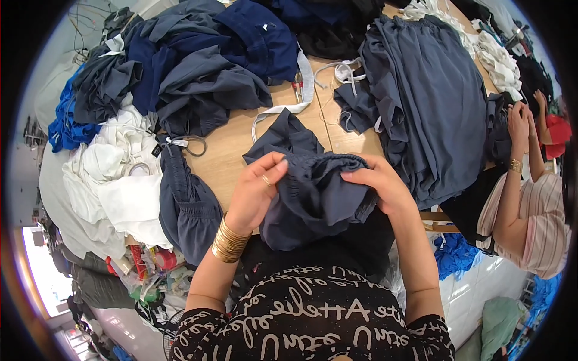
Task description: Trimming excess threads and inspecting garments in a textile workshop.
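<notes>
Between my hands hangs a dark grey-blue garment [313, 198] with a gathered elastic waistband, partly over my lap and partly on the table edge. My left hand [259, 186] pinches the waistband at its left side, thumb and fingers closed. On the other side, my right hand [379, 183] grips the band with the thumb on top and the fingers hidden beneath the cloth. Left of my left wrist, another dark grey garment with an elastic waist [189, 210] drapes over the table's edge.
Dark blue and grey garments [205, 66] are heaped at the far left, white cloth [114, 180] below them. A stack of grey gathered garments [427, 108] lies right. Small red-handled snips [297, 87] rest on the wooden table [241, 126] by a pale strap [307, 78]. A co-worker [524, 204] works at right.
</notes>
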A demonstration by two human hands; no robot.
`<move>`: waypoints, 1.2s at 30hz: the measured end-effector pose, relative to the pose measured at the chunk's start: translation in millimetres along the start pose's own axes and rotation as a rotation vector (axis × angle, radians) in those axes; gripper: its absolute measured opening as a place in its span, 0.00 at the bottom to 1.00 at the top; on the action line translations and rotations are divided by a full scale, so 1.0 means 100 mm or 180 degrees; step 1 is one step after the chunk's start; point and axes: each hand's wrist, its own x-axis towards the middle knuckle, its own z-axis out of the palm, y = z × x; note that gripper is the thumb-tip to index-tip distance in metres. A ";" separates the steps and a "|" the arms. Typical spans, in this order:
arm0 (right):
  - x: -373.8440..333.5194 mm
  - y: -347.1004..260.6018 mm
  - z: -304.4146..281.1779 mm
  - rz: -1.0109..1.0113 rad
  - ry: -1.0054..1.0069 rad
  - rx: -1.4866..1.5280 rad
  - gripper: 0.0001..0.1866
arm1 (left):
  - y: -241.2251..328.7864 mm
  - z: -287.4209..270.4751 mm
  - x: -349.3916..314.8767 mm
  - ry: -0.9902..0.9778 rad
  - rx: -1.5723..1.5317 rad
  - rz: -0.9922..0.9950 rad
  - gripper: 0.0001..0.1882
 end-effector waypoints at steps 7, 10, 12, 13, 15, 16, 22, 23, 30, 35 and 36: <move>-0.09 0.12 -0.12 -0.0002 -0.0452 0.0668 0.19 | 0.16 0.06 -0.10 -0.0146 -0.1968 -0.0525 0.13; -0.11 0.12 -0.21 -0.0151 -0.0416 0.0611 0.18 | 0.16 0.02 -0.14 -0.0091 -0.2037 -0.0606 0.13; -0.10 0.13 -0.25 -0.0144 -0.0341 0.0365 0.16 | 0.05 -0.05 -0.12 -0.0767 -0.2448 -0.0386 0.13; -0.10 0.12 -0.27 -0.0142 -0.0341 0.0367 0.16 | 0.06 -0.03 -0.13 -0.0485 -0.2280 -0.0510 0.13; -0.10 0.10 -0.30 -0.0157 -0.0432 0.0147 0.15 | 0.11 0.04 -0.13 -0.0209 -0.2108 -0.0635 0.13; -0.11 0.09 -0.29 -0.0159 -0.0429 0.0148 0.15 | 0.15 0.09 -0.13 0.0076 -0.2016 -0.0750 0.12; -0.11 0.04 -0.02 -0.0510 0.0298 -0.0541 0.14 | -0.17 -0.01 0.08 0.1156 0.1590 0.1025 0.07; -0.08 0.07 -0.03 -0.0577 0.0364 -0.0705 0.14 | -0.13 0.07 0.02 0.1549 0.2355 0.1592 0.08; -0.03 0.05 0.27 -0.1342 0.0449 -0.1472 0.17 | -0.12 0.56 -0.09 0.0334 0.2231 0.1521 0.19; 0.00 0.00 0.10 -0.0877 0.0073 -0.1044 0.21 | 0.08 0.36 -0.09 -0.0169 0.2184 0.1573 0.09; 0.01 -0.01 0.07 -0.0878 0.0086 -0.1031 0.21 | 0.11 0.30 -0.09 -0.0451 0.2046 0.1168 0.09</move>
